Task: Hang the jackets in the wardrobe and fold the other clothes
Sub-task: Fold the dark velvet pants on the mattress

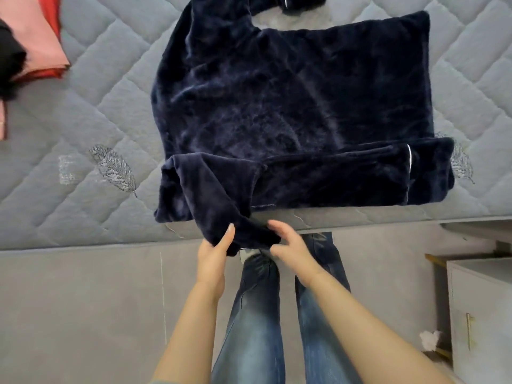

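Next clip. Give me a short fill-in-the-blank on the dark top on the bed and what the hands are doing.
1. The fleece top lying on the mattress is dark ____.
2. The left hand and right hand both grip one ____ of the top.
3. The folded clothes at the far left are pink and ____.

Missing words: navy blue; sleeve; red

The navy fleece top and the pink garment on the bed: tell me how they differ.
The navy fleece top is dark and plush; the pink garment is pale and smooth. The top lies spread mid-bed, a corner held by both hands; the pink one sits untouched at the left edge. Both rest on the quilted grey mattress.
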